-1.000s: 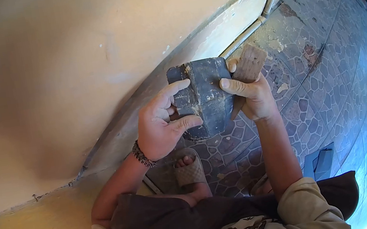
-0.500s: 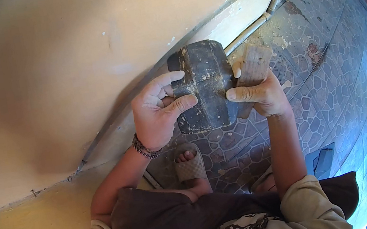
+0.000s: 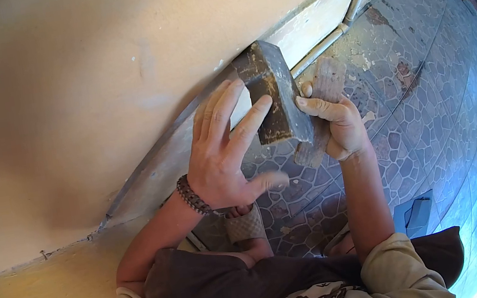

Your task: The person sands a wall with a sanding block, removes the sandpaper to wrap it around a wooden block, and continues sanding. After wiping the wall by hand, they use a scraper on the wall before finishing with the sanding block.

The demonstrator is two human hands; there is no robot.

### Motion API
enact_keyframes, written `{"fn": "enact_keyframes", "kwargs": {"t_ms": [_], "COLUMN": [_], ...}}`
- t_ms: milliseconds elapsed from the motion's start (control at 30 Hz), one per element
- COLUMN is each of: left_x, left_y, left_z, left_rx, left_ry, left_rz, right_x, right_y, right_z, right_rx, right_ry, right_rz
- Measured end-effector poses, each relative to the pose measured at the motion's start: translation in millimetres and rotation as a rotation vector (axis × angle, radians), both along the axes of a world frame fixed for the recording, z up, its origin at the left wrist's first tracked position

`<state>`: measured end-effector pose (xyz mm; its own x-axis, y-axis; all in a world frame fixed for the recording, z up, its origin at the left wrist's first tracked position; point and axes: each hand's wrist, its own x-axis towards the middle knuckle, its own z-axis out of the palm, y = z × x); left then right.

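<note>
A dark, worn box-like piece [image 3: 282,102] with scuffed faces and pale smears is raised in front of me, tilted so that an edge faces up. My right hand [image 3: 336,119] grips a flat, weathered strip of wood [image 3: 327,81] at its right side, with the thumb against the dark piece's edge. Whether wood and dark piece are joined cannot be seen. My left hand [image 3: 220,148] is open, its fingers spread over the left side of the dark piece. The index fingertip appears to touch it, and the thumb is stretched away, slightly blurred.
A cream wall [image 3: 89,97] rises on the left, with a pipe [image 3: 349,21] along its base. The floor has a stone-pattern surface [image 3: 407,124]. My sandalled foot [image 3: 245,223] is below, and a grey object [image 3: 418,213] lies at the lower right.
The dark piece has turned from its broad face to a slanted edge view. My left hand has released its pinch and spread its fingers. My right hand keeps its hold.
</note>
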<state>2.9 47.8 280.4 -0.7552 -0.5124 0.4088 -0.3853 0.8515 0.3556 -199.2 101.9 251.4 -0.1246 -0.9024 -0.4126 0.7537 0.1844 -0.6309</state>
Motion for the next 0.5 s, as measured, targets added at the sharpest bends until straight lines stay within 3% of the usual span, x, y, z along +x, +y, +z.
{"fn": "enact_keyframes", "kwargs": {"t_ms": [133,267,400,500], "left_x": [2.6,-5.8,-5.5,-9.5], "left_y": [-8.5,-18.5,-13.3,-2.5], "left_z": [-6.8,-19.9,-22.4,-9.1], "left_rx": [-0.305,-0.146,0.022,0.19], "left_ry": [0.035,0.202,0.28,0.274], "left_rz": [0.007,-0.255,-0.097,0.201], "right_x": [-2.5,-5.4,-16.7,-15.3], "right_y": [2.8,5.3,5.0,5.4], "right_z": [-9.8,-10.7,-10.6,-10.1], "right_rx": [-0.038,0.016,-0.033,0.061], "right_ry": [0.012,0.071,0.081,0.384], "right_rz": [0.078,0.153,0.29,0.151]}}
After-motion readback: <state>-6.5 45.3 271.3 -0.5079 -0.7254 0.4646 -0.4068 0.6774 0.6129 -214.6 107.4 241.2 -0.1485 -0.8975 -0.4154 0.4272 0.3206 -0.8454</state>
